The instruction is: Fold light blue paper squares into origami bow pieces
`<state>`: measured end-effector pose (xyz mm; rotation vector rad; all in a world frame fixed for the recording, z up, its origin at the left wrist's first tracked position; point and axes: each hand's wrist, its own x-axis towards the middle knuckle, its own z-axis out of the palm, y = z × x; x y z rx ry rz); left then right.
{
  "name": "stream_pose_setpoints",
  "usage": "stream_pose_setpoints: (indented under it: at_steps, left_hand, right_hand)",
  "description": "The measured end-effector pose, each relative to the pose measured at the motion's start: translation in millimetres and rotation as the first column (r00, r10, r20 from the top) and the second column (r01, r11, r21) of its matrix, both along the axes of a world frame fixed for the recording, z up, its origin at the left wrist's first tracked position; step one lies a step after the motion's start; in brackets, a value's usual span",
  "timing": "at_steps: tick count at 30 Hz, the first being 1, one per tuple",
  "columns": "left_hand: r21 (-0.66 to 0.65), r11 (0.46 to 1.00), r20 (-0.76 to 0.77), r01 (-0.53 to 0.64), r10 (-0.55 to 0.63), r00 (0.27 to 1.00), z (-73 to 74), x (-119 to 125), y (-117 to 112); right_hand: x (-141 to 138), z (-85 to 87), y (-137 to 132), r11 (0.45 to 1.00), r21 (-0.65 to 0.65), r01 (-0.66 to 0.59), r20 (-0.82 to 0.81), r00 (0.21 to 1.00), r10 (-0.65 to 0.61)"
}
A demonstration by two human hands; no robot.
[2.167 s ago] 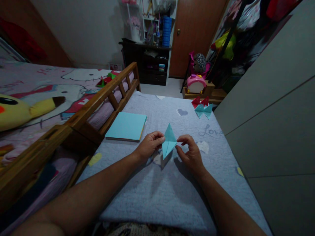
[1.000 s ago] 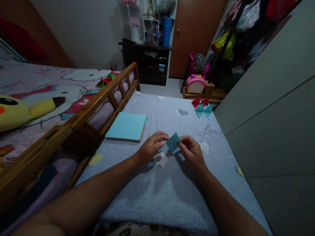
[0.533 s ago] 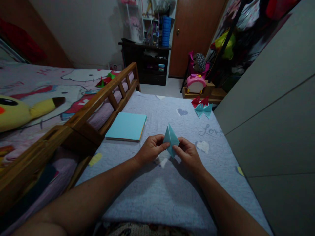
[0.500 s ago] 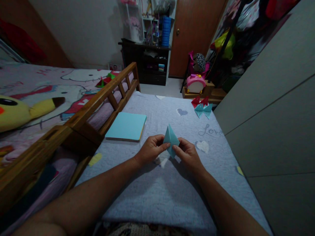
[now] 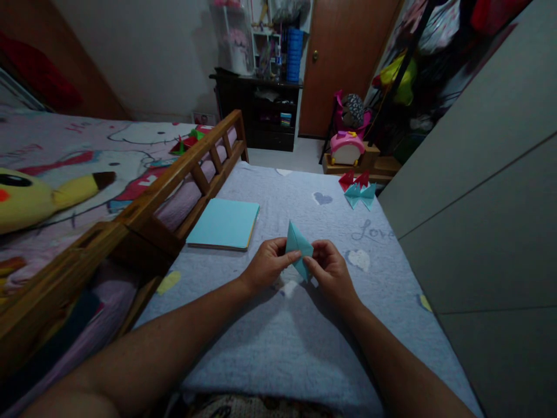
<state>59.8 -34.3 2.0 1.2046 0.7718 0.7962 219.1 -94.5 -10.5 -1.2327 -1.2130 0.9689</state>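
A folded light-blue paper piece [image 5: 298,248], pointed at both ends, stands between my hands above the grey-blue bedspread [image 5: 278,337]. My left hand [image 5: 266,264] pinches its left side with thumb and fingers. My right hand [image 5: 329,270] pinches its right side, fingers curled. A stack of light-blue paper sheets [image 5: 224,223] lies on the bedspread to the left, beyond my left hand.
Folded red and blue paper shapes [image 5: 357,188] sit at the far right of the bedspread. A wooden bed rail [image 5: 174,191] runs along the left, with a yellow plush toy [image 5: 35,194] behind it. A grey cabinet wall [image 5: 478,209] stands at the right.
The paper was folded down small between my hands, then opened up into a pointed shape again. Both hands have drawn closer together on it and its top has tilted slightly left.
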Motion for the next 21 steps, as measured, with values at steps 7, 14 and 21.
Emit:
stream_pose_setpoints:
  at_steps: [7,14,21]
  left_hand:
    - [0.060,0.998,-0.065,-0.022,0.026,0.998,4.3,1.0,0.3]
    - [0.134,0.990,-0.120,-0.037,0.053,0.991,-0.6,1.1,0.4]
    - [0.138,0.986,-0.130,-0.093,0.111,0.985,2.2,1.5,-0.2]
  right_hand:
    - [-1.6,4.1,-2.8,0.962,0.233,0.142,0.353,0.909,-0.220]
    - [-0.8,5.3,-3.6,0.939,0.324,0.116,0.448,0.855,-0.260]
    - [-0.9,4.6,-4.2,0.933,0.349,0.092,0.466,0.847,-0.258]
